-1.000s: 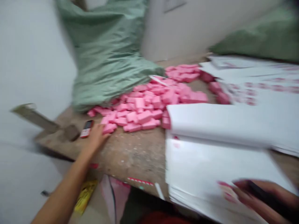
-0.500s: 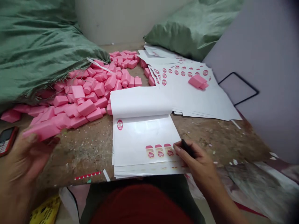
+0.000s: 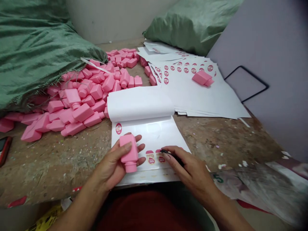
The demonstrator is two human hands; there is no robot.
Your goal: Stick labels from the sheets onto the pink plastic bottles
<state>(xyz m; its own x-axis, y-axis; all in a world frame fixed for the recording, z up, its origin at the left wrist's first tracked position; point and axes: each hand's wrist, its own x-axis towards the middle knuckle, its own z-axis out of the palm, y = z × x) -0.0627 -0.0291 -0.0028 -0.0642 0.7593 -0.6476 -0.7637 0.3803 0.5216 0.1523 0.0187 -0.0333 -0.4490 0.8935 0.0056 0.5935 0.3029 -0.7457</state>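
My left hand (image 3: 109,163) is shut on a pink plastic bottle (image 3: 129,153), which it holds neck-down just above a stack of glossy white label sheets (image 3: 149,136). The top sheet is curled back, and printed pink-and-cream labels (image 3: 154,157) show near its lower edge. My right hand (image 3: 186,165) grips a slim black pen (image 3: 172,156), its tip at the labels. Fingers of both hands nearly meet over the sheet. Part of the sheet lies hidden under my hands.
A heap of pink bottles (image 3: 81,101) spills from a green woven sack (image 3: 36,51) onto a worn wooden bench (image 3: 60,166). More printed sheets (image 3: 192,96) lie to the right, with one pink bottle (image 3: 202,78) on them. A second sack (image 3: 192,25) and a red-edged phone (image 3: 4,149) are nearby.
My left hand has come in from the left with the pink bottle, now held neck-down over the sheet. My right hand and pen have shifted slightly left, covering one label.
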